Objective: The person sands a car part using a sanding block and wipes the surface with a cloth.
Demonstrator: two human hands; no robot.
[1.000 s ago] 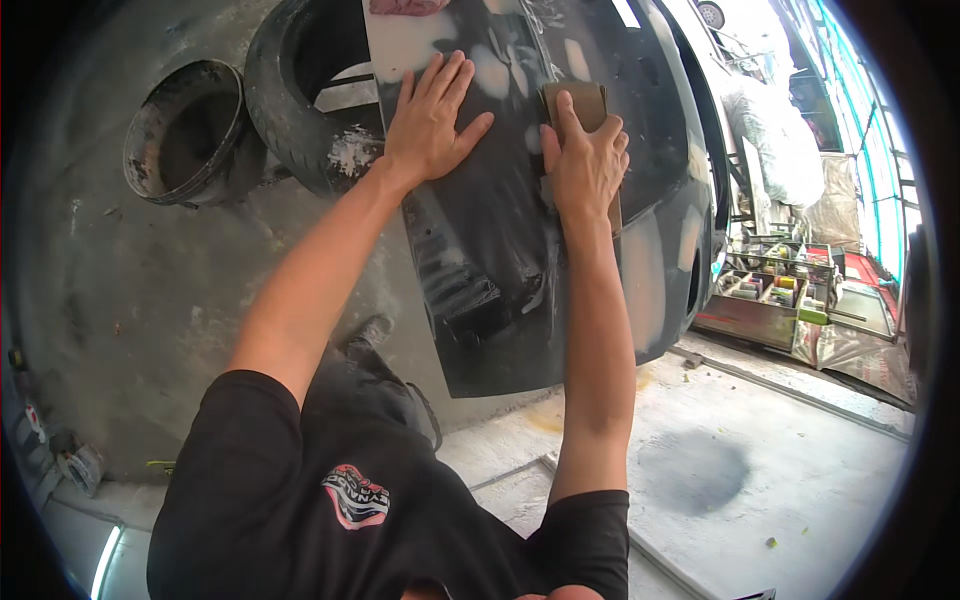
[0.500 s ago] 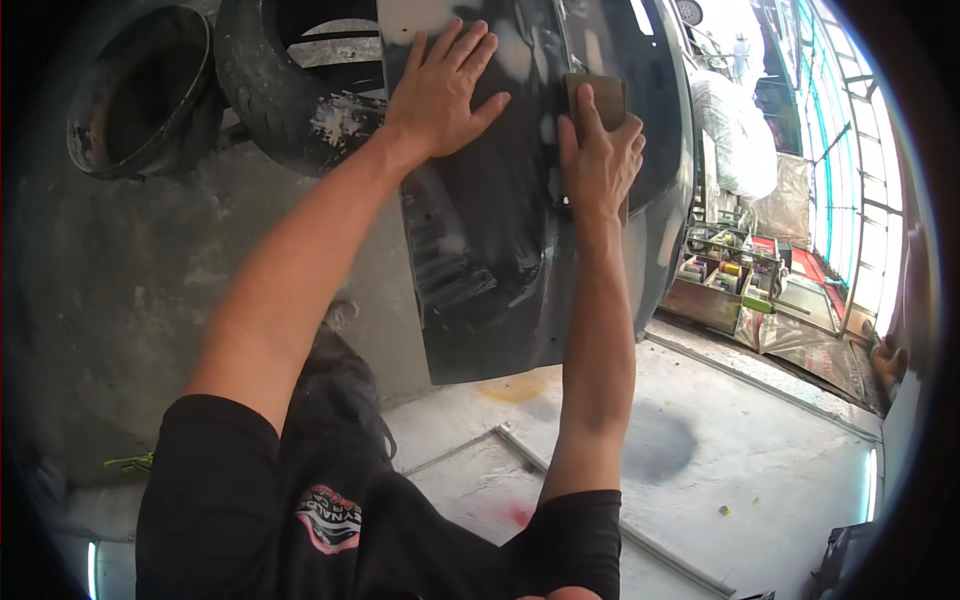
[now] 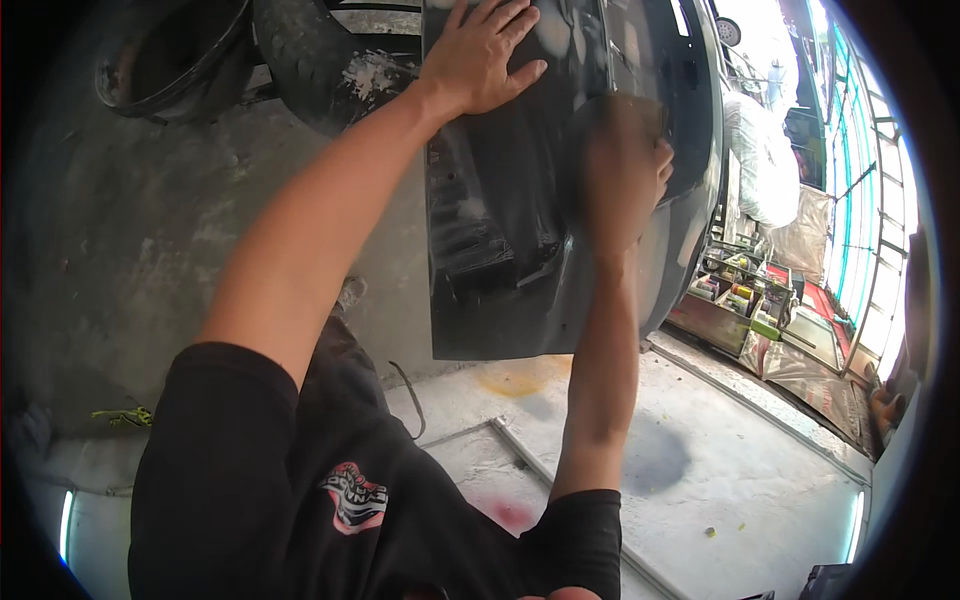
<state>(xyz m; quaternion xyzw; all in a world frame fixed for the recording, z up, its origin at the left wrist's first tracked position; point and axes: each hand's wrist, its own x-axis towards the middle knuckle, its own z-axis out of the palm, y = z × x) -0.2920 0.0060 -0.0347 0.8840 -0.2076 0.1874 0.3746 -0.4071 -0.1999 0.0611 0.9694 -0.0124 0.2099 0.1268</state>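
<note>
A dark grey car body panel [image 3: 495, 315], with lighter patches and pale dust on it, stands in front of me. My left hand [image 3: 482, 62] lies flat on its upper left part, fingers spread and thumb out, holding nothing. Farther right, my right hand [image 3: 622, 195] grips a brownish sanding block [image 3: 648, 116] against the panel, beside a long raised crease. Motion smears this hand and much of the block, so the separate fingers hardly show.
A worn tyre [image 3: 310, 75] and a dark round drum [image 3: 170, 65] stand at the upper left. On the right sits a tray [image 3: 725, 300] of cans and bottles, near a plastic-wrapped bundle [image 3: 765, 165]. A metal bar [image 3: 525, 450] lies on the stained pale floor [image 3: 740, 420].
My right hand with the sanding block has shifted along the panel and is now blurred. The view has moved a little; my left hand stays flat on the panel.
</note>
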